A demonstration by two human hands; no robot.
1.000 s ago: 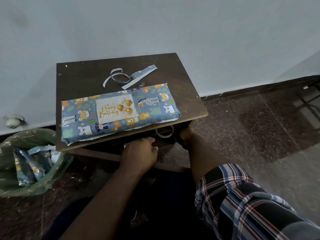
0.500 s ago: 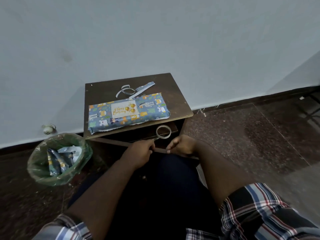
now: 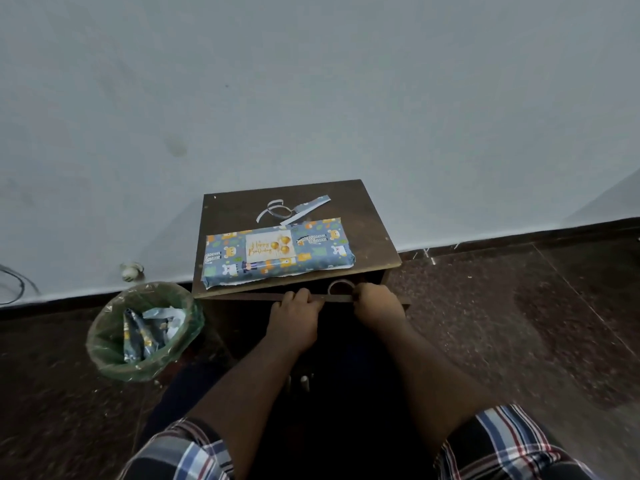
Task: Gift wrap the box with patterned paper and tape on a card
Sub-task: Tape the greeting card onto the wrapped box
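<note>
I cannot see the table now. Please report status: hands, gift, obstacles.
Left hand and right hand both grip drawer front. Wrapped box on table, card on top. Paper scraps behind box.

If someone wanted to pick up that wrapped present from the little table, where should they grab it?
Probably by its two short ends, one hand from each side. The wrapped box lies flat and long across the table, with both ends clear. Gripping there keeps fingers off the birthday card taped on top.

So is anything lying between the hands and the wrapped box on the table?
Nothing visible: both the left hand and the right hand grip the drawer's front edge, just below the blue animal-print wrapped box.
</note>
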